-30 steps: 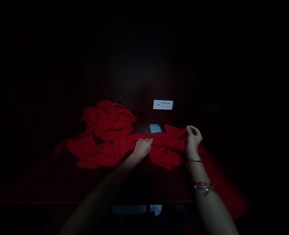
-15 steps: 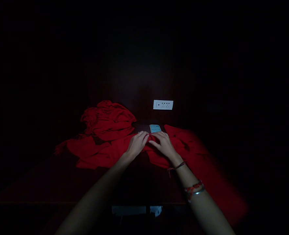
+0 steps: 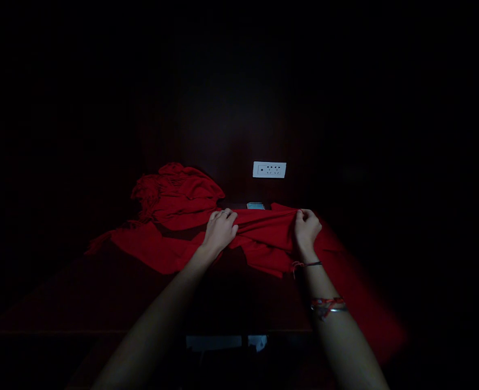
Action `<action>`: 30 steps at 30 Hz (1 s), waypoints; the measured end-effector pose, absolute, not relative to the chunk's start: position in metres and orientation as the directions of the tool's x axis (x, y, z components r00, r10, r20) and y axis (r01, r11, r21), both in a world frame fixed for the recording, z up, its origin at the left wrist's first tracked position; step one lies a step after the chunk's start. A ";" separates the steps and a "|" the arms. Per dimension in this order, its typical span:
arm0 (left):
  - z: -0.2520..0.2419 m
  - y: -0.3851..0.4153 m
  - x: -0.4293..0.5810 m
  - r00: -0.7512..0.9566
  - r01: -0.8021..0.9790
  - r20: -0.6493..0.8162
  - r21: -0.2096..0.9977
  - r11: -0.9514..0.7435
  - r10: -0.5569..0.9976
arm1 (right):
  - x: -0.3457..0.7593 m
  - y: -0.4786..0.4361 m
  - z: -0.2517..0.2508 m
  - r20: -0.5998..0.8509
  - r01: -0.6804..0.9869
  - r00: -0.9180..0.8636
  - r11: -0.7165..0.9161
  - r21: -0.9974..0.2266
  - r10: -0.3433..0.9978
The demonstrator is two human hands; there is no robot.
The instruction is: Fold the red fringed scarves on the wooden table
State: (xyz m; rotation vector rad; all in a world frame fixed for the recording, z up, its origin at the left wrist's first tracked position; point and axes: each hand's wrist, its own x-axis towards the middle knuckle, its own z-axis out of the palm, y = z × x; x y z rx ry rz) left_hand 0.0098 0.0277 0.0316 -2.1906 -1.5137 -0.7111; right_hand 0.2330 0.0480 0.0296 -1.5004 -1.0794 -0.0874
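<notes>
A red fringed scarf (image 3: 266,223) lies across the dark table, and a stretch of it is pulled taut between my two hands. My left hand (image 3: 220,232), wearing a ring, is closed on the cloth near the middle. Further right, my right hand (image 3: 308,233) pinches the upper edge of the same cloth between thumb and fingers. Loose folds spread left past my left hand to a fringed end and hang below the stretched part. A phone (image 3: 256,206) sits just behind the cloth, its lower part hidden.
A crumpled heap of red fringed cloth (image 3: 178,192) rests at the back left. More red cloth (image 3: 361,303) runs down the right side to the front. A white socket plate (image 3: 269,169) is on the back wall. The table's front edge (image 3: 101,331) crosses below; surroundings are very dark.
My right hand has moved right, away from my left hand, drawing the cloth out taut between them. The raised cloth now covers more of the phone. My left hand has shifted slightly left.
</notes>
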 end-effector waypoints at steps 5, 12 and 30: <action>0.043 0.032 -0.027 0.312 0.924 0.564 0.007 -0.382 0.765 | 0.265 0.051 0.027 0.522 0.547 0.766 0.046 -0.836 0.376; 0.051 0.038 -0.102 -0.541 0.838 0.535 0.412 0.358 0.649 | 0.272 0.051 0.026 0.528 0.545 0.788 0.042 -0.837 0.315; 0.007 0.066 -0.100 -0.301 0.874 0.259 0.459 0.157 0.918 | 0.261 0.058 0.034 0.641 0.234 0.585 0.653 -0.720 0.497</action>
